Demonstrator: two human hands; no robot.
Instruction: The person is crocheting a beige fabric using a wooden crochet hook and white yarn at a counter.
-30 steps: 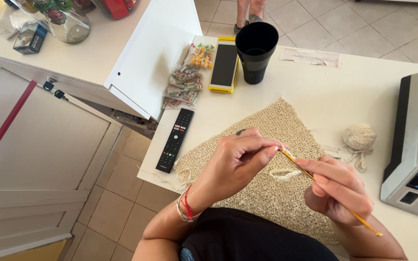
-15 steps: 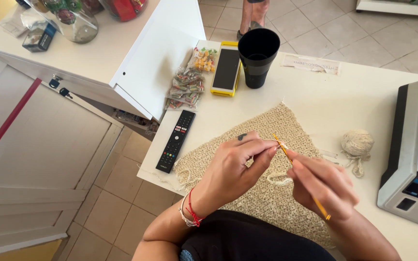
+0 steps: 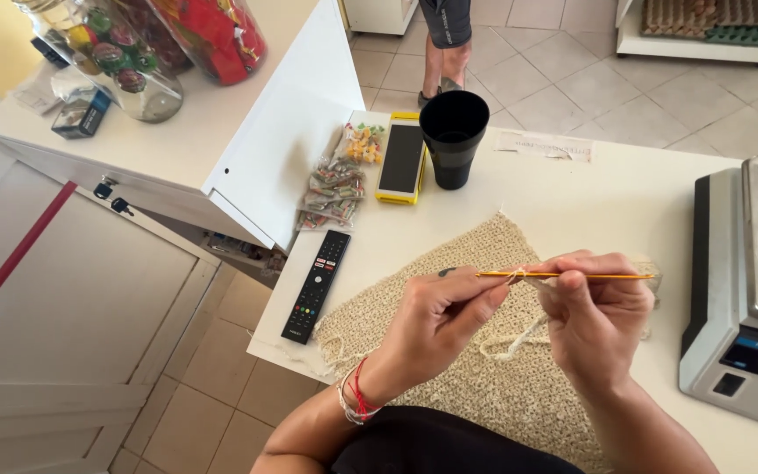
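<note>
Lying across the white table (image 3: 572, 189) is a large beige crocheted piece (image 3: 449, 281), its near edge hanging over toward the person's lap. Behind it a black cup (image 3: 454, 136), a phone (image 3: 402, 160) in a yellow case, a bag of sweets (image 3: 333, 189) and a black remote (image 3: 317, 285) are set out, and a grey scale (image 3: 747, 290) stands at the right edge. Another person's legs (image 3: 445, 44) are seen on the tiled floor beyond.

Both hands are raised just above the piece. The left hand (image 3: 436, 320) is closed, its fingertips pinching the cream yarn (image 3: 512, 341) near the hook's tip. The right hand (image 3: 598, 312) is closed around the orange hook (image 3: 563, 276), which is now held level, running left to right between the two hands.

A change from a second ago is seen: the hook was then slanted down toward the right, its back end pointing at the lap, and half a second ago it was steeper. It has since been swung up to horizontal and the hands have been drawn closer together, with a loop of yarn left hanging below them. This is judged to mean that a stitch is being worked at the hook's tip. The yarn ball is no longer in view, being hidden behind the right hand.
</note>
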